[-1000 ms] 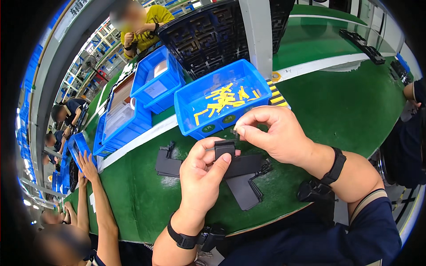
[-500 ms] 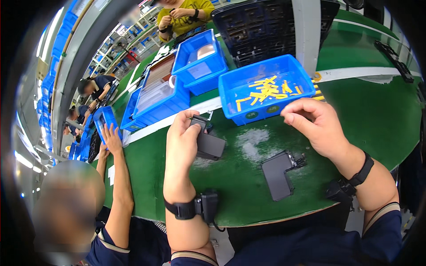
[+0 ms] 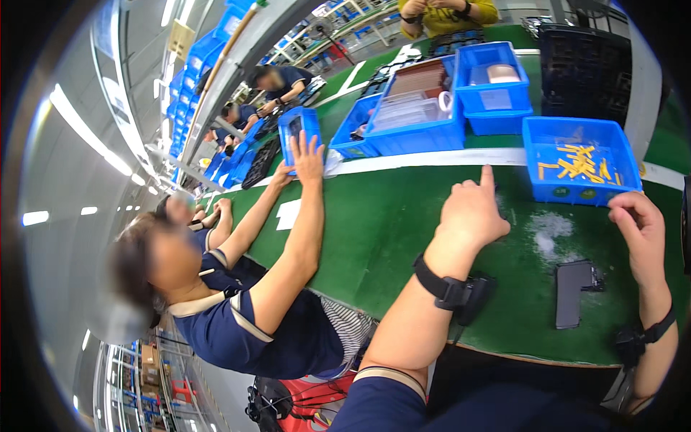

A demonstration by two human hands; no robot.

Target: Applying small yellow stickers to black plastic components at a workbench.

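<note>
My left hand [image 3: 469, 212] hovers above the green table, index finger stretched out and thumb spread to the right. Its remaining fingers curl out of sight, and nothing shows in it. Over the near right corner of a blue bin [image 3: 572, 193] holding yellow strips, my right hand [image 3: 640, 227] is closed in a pinch. Whatever lies between its fingertips is too small to make out. Below the bin, a black L-shaped battery [image 3: 568, 295] with a small connector end lies flat on the table, touched by neither hand. Whitish residue [image 3: 551, 234] marks the surface behind it.
At my left, a co-worker [image 3: 252, 309] reaches toward a small blue bin [image 3: 299, 119]. Further back stand a large blue bin [image 3: 417, 137] of upright sheets and stacked blue bins [image 3: 497, 97]. A black tray [image 3: 583, 72] leans beside a grey post [image 3: 651, 79].
The view has swung left. My left hand held a dark battery before; now its index finger is extended and that battery is not visible. My right hand keeps its pinch near the bin.
</note>
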